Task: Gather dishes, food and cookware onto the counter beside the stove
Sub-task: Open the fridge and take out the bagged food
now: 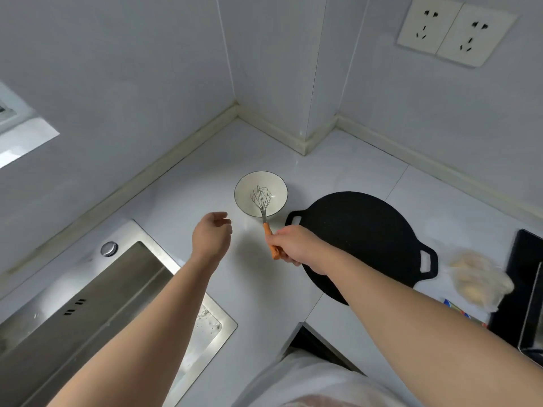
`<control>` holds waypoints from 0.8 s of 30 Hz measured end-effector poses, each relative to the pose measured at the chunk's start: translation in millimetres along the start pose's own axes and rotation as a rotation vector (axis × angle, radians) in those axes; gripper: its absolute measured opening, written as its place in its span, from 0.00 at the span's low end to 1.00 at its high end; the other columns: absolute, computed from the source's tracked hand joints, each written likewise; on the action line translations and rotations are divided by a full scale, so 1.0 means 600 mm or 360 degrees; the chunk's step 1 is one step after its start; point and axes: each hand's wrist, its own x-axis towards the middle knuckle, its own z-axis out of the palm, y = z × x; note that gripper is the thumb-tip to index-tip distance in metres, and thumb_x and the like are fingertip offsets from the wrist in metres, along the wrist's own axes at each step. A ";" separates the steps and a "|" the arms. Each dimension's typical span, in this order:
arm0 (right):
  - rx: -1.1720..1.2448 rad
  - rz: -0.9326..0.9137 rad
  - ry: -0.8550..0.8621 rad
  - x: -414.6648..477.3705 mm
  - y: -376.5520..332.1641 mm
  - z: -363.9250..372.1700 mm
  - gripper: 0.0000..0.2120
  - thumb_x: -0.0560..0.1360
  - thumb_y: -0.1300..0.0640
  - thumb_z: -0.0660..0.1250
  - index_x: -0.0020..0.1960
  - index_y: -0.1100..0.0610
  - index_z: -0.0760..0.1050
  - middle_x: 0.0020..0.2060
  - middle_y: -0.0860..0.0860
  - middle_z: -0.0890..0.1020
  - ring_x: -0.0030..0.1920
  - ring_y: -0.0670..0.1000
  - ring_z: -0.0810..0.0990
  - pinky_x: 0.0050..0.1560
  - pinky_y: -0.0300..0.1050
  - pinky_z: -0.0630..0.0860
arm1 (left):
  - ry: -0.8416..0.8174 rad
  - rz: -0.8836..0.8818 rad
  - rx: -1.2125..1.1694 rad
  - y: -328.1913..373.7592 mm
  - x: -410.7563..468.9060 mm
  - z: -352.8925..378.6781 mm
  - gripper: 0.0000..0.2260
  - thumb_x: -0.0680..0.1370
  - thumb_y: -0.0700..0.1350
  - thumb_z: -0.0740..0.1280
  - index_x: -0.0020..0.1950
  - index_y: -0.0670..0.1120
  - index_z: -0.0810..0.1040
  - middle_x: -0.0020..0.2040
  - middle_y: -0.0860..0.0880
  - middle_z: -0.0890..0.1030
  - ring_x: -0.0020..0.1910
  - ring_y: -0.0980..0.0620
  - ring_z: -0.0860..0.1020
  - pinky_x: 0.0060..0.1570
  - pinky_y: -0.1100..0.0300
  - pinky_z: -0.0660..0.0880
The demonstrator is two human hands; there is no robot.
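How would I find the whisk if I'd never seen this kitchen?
Look at the white counter between the steel sink and the round black griddle pan. A small white bowl stands there, and the whisk leans in it, wire loops down. It is the only thing with an orange handle, which the right hand grips.

A single head-worn wide-angle camera looks forward and steeply down over the bench (367, 171), toward the far corner where the tiled walls (117, 69) meet. It sits close, within arm's reach: both forearms (164, 304) enter from the bottom edge, the sink (97, 289) lies at lower left, the stove (526, 254) is cut by the right edge, and straight lines bow.
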 end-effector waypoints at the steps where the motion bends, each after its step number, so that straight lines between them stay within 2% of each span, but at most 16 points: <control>1: 0.0003 0.0013 -0.0008 0.004 -0.005 0.004 0.18 0.79 0.49 0.63 0.31 0.54 0.70 0.33 0.53 0.77 0.31 0.49 0.68 0.31 0.42 0.62 | -0.0013 0.0000 -0.0024 0.002 -0.003 -0.001 0.18 0.76 0.35 0.60 0.64 0.44 0.77 0.53 0.49 0.83 0.50 0.48 0.82 0.40 0.60 0.75; 5: 0.0007 0.0022 0.0012 0.011 -0.018 0.013 0.20 0.81 0.44 0.59 0.35 0.54 0.72 0.36 0.50 0.77 0.34 0.49 0.70 0.33 0.42 0.66 | -0.0031 0.0035 -0.0037 0.011 -0.010 -0.003 0.17 0.77 0.35 0.59 0.64 0.43 0.77 0.53 0.48 0.83 0.48 0.48 0.83 0.46 0.57 0.78; 10: 0.0074 0.0024 0.0048 0.007 0.000 0.009 0.25 0.83 0.39 0.53 0.53 0.58 0.78 0.38 0.50 0.77 0.36 0.49 0.72 0.36 0.42 0.69 | 0.0039 0.0207 0.0076 0.040 -0.026 -0.002 0.16 0.76 0.37 0.63 0.63 0.47 0.78 0.55 0.51 0.83 0.51 0.53 0.81 0.47 0.59 0.77; 12: 0.0138 0.0027 0.0105 0.003 0.023 -0.006 0.23 0.84 0.41 0.52 0.57 0.56 0.78 0.38 0.50 0.78 0.37 0.48 0.74 0.37 0.43 0.70 | 0.0174 0.0497 0.0114 0.069 -0.050 0.003 0.14 0.76 0.36 0.64 0.59 0.48 0.79 0.52 0.54 0.82 0.50 0.58 0.80 0.49 0.63 0.76; 15: 0.0241 0.0100 0.0360 -0.012 0.082 -0.046 0.18 0.84 0.45 0.54 0.53 0.55 0.77 0.38 0.52 0.78 0.37 0.49 0.74 0.37 0.42 0.71 | 0.0275 0.1076 0.0156 0.108 -0.104 0.022 0.12 0.75 0.35 0.66 0.55 0.47 0.80 0.50 0.56 0.82 0.49 0.61 0.78 0.52 0.68 0.73; 17: 0.0188 0.0181 0.0623 -0.023 0.130 -0.078 0.17 0.84 0.47 0.56 0.50 0.57 0.78 0.40 0.54 0.79 0.38 0.50 0.75 0.39 0.43 0.72 | 0.0158 0.1419 0.0224 0.118 -0.141 0.049 0.11 0.75 0.33 0.67 0.53 0.46 0.81 0.50 0.54 0.82 0.49 0.57 0.78 0.51 0.68 0.72; 20: 0.0024 0.0280 0.0948 -0.032 0.179 -0.114 0.17 0.83 0.51 0.56 0.44 0.60 0.76 0.40 0.54 0.79 0.41 0.53 0.78 0.43 0.46 0.74 | -0.0209 0.1798 0.0383 0.119 -0.188 0.103 0.11 0.75 0.33 0.67 0.54 0.45 0.81 0.50 0.51 0.83 0.49 0.54 0.79 0.49 0.67 0.73; 22: 0.0095 0.0322 0.1037 -0.041 0.202 -0.134 0.16 0.83 0.52 0.57 0.42 0.60 0.75 0.38 0.55 0.79 0.40 0.54 0.79 0.43 0.48 0.75 | -0.0495 0.1781 0.0531 0.119 -0.209 0.145 0.12 0.77 0.35 0.66 0.58 0.45 0.81 0.53 0.51 0.83 0.52 0.55 0.79 0.52 0.71 0.71; 24: 0.0228 0.0333 0.1082 -0.050 0.224 -0.148 0.16 0.82 0.52 0.58 0.39 0.59 0.73 0.35 0.55 0.77 0.35 0.54 0.75 0.40 0.50 0.73 | -0.0658 0.1562 0.0637 0.115 -0.218 0.179 0.14 0.79 0.38 0.65 0.63 0.47 0.79 0.58 0.52 0.81 0.54 0.55 0.78 0.53 0.74 0.67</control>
